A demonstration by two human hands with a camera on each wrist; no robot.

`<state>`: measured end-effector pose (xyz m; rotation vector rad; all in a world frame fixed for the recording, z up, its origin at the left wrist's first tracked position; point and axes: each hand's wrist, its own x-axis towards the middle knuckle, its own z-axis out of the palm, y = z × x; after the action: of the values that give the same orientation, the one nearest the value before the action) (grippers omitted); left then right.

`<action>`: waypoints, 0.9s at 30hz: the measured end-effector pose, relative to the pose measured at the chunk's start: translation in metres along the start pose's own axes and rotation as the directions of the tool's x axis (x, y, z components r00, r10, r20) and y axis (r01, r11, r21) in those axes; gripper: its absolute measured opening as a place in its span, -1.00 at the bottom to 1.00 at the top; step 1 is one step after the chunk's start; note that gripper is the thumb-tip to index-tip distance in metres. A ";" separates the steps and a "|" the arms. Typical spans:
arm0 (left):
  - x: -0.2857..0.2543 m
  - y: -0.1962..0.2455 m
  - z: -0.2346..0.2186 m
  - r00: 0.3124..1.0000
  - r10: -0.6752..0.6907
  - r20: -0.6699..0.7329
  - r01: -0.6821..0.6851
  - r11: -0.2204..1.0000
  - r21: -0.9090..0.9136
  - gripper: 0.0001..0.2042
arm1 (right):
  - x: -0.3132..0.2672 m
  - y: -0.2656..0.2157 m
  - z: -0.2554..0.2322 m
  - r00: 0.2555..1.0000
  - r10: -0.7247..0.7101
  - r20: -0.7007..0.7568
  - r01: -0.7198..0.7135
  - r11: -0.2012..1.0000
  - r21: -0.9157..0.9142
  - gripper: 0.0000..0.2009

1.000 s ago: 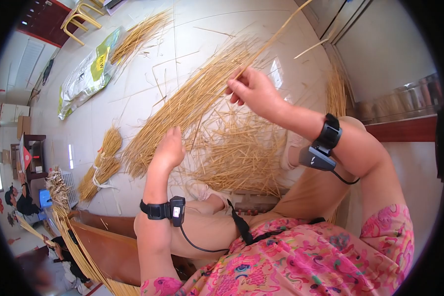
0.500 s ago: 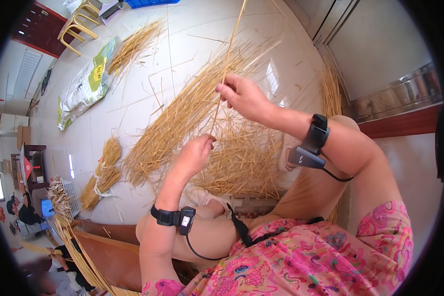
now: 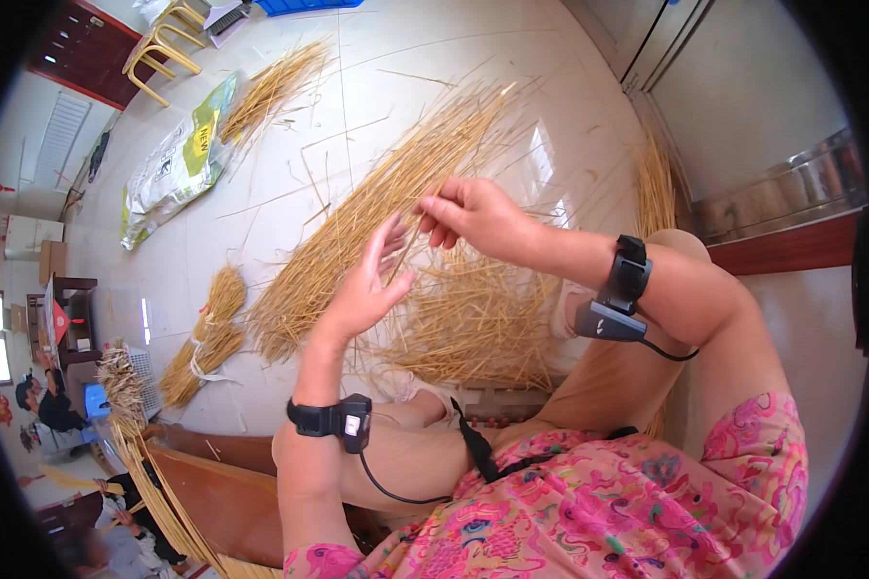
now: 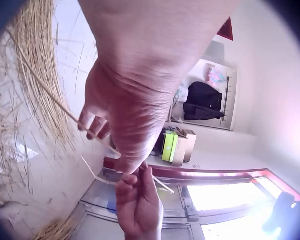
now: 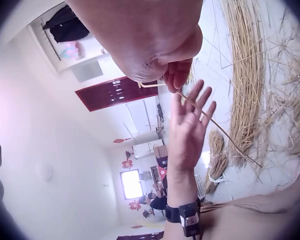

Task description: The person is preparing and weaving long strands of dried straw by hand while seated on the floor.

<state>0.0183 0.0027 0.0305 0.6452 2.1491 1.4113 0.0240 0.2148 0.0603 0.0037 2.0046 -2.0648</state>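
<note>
In the head view my right hand (image 3: 478, 214) pinches a thin straw stalk (image 5: 221, 128) between thumb and fingers. The stalk slants down past my left hand (image 3: 362, 289), whose fingers are extended and thumb spread. Seen from the right wrist, that left palm faces the camera beside the stalk, fingers apart. Beneath both hands, a long heap of parallel straw (image 3: 357, 227) lies on the tiled floor. A tangle of loose straw (image 3: 483, 323) spreads nearer my feet.
At the left lies a tied straw bundle (image 3: 224, 294); beyond it, a printed plastic bag (image 3: 164, 183) with more straw at its mouth. A brown wooden bench (image 3: 212, 497) stands by my left leg. Metal-faced doors (image 3: 753, 106) border the right side. Other people sit at far left.
My right hand has come down and closer to my left hand, still with a stalk. The left hand rose to the stalk with curled fingers, then opened out and shifted slightly left.
</note>
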 end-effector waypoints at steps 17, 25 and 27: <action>0.001 -0.007 0.007 0.972 -0.043 -0.232 0.020 0.995 -0.100 -0.86 | 0.012 -0.024 -0.028 0.942 0.011 -0.336 0.004 0.999 0.044 -0.72; -0.002 0.003 0.006 0.980 -0.105 -0.172 0.092 0.992 -0.082 -0.83 | 0.016 -0.009 -0.034 0.928 -0.136 -0.346 0.042 0.963 -0.268 -0.84; -0.002 0.004 0.006 0.980 -0.100 -0.172 0.090 0.994 -0.068 -0.83 | 0.015 -0.005 -0.033 0.936 -0.171 -0.308 0.032 0.912 -0.409 -0.85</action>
<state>0.0243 0.0069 0.0326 0.4032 2.2292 1.5242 0.0027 0.2441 0.0609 0.1917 2.6625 -1.7643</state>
